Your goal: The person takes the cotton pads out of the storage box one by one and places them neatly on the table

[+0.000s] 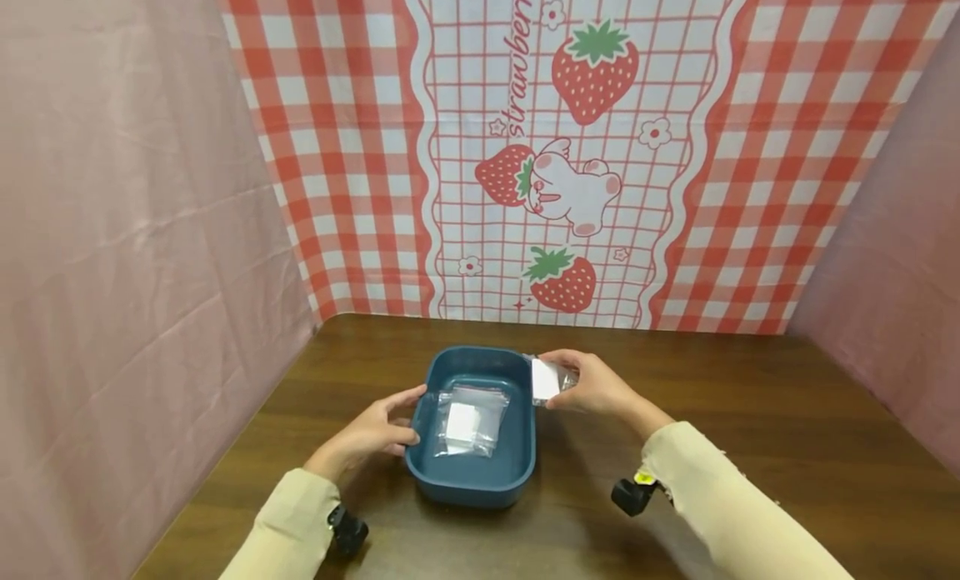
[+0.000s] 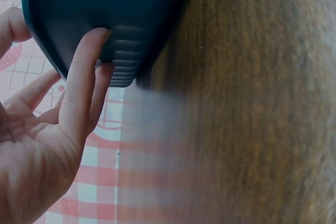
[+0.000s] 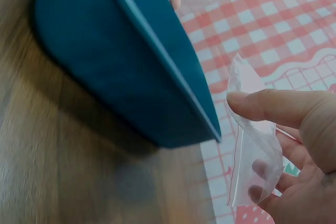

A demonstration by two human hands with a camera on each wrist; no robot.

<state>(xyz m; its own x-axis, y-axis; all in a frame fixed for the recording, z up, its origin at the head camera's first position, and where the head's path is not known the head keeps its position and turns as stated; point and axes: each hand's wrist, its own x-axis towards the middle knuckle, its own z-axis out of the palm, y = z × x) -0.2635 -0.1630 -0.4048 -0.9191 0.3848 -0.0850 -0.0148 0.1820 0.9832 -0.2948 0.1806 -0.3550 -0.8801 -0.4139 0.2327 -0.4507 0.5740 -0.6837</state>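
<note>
A dark blue bin (image 1: 472,487) stands on the wooden table. Inside it lie clear zip bags (image 1: 491,417), with a white flat piece (image 1: 462,422) showing through. My left hand (image 1: 372,430) rests against the bin's left side, fingers spread; in the left wrist view its fingertips (image 2: 96,38) touch the outer wall. Just beyond the right rim, my right hand (image 1: 592,384) pinches another clear zip bag (image 3: 257,156) between thumb and fingers. A white flat piece (image 1: 545,382) shows in this bag from above, and a thin red line runs along its edge.
Behind the table (image 1: 360,347) hangs a red-and-white checked cloth (image 1: 337,188) with strawberry prints. Pink cloth (image 1: 150,230) hangs along the left side and also on the right. Each wrist wears a small black camera (image 1: 632,497).
</note>
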